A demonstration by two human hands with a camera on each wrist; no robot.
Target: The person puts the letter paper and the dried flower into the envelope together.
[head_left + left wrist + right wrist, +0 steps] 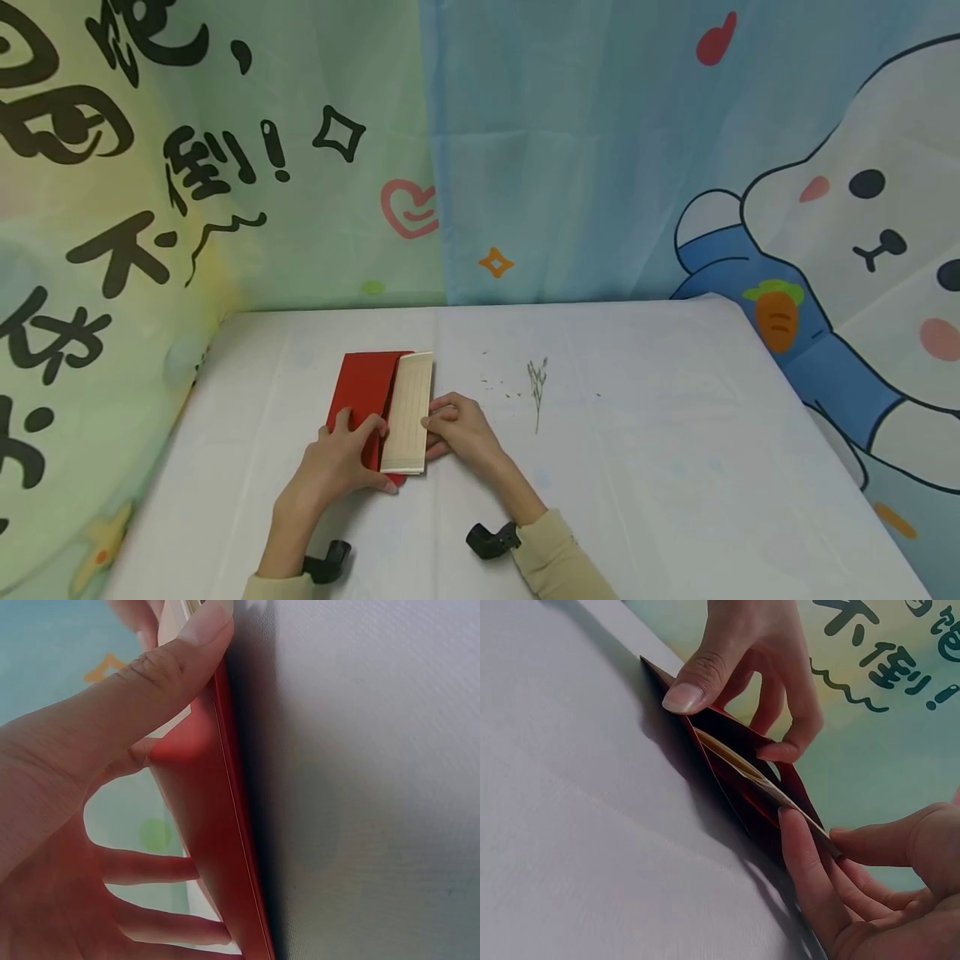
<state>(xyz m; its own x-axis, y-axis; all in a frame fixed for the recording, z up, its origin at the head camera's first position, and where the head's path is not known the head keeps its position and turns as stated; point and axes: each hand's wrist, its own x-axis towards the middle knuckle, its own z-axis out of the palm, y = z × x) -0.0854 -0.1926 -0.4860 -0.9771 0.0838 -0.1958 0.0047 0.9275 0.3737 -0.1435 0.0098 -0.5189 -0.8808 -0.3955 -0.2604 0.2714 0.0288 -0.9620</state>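
Note:
A red folder-like cover [367, 379] lies on the white table, with a cream folded paper [407, 408] marked by fine lengthwise lines along its right side. My left hand [333, 462] grips the cover, its thumb at the near edge and its index fingertip beside the paper. In the left wrist view the other fingers spread along the red cover [202, 802]. My right hand [465, 433] pinches the paper's right edge between thumb and fingers. From the right wrist, the cream paper [739, 761] shows between parted red layers.
To the right on the white tablecloth [675, 467] lies a thin dried sprig [537, 387], with small crumbs scattered around it. Printed curtains [555, 167] hang behind the table and along its left side. A black camera [491, 540] is on the right wrist.

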